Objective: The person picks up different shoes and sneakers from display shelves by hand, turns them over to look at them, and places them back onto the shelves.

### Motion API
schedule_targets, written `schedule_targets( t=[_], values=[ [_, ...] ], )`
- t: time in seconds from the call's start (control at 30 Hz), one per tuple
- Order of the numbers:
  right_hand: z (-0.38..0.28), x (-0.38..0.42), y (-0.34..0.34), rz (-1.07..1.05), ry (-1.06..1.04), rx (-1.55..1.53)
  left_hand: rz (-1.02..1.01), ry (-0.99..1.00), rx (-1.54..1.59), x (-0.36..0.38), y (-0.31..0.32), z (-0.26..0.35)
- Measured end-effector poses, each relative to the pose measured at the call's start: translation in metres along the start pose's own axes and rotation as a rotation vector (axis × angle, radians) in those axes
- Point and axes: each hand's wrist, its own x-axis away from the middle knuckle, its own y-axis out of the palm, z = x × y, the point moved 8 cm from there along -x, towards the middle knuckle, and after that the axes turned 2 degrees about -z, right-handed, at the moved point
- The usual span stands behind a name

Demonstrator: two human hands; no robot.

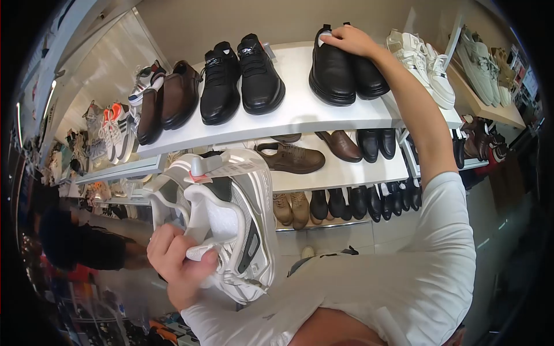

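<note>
A pair of white and grey sneakers (254, 202) is in my left hand (182, 259), whose fingers are wrapped round the tongue and laces. A grey security tag (199, 166) and a paper label sit at the heel end of the pair. On the upper white shelf, my right hand (349, 43) reaches to a pair of black slip-on shoes (333, 72). Its fingertips are at the opening of the left shoe, and the palm lies over the other; whether they grip is hard to make out.
Black lace-up shoes (220, 86) and brown shoes (179, 95) stand left on the upper shelf (288, 118); white sneakers (412, 60) stand right. Lower shelves carry brown (294, 158) and black shoes. At the left, a blurred person (86, 242) stands.
</note>
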Motion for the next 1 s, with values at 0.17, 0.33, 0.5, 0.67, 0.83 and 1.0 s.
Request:
schedule_targets(
  t=[0.17, 0.33, 0.5, 0.67, 0.83, 1.0],
  values=[
    [-0.027, 0.025, -0.032, 0.247, -0.097, 0.289, -0.010, -0.061, 0.161, -0.019, 0.015, -0.032],
    [-0.123, 0.121, -0.088, 0.609, -0.003, -0.171, 0.041, -0.091, 0.227, -0.030, 0.026, -0.048],
    [-0.224, 0.234, 0.015, -0.046, 0.080, -1.519, 0.060, 0.075, 0.175, -0.043, 0.033, -0.011],
    [-0.270, 0.287, 0.076, -0.301, 0.142, -1.955, -0.016, 0.403, 0.157, -0.060, 0.073, 0.064],
    [-0.210, 0.362, 0.072, -0.070, 0.671, -2.064, -0.023, 0.488, 0.365, -0.056, 0.126, 0.131],
    [-0.176, 0.440, 0.010, 0.227, 0.466, -1.923, -0.056, 0.576, 0.621, -0.050, 0.160, 0.211]
  ],
)
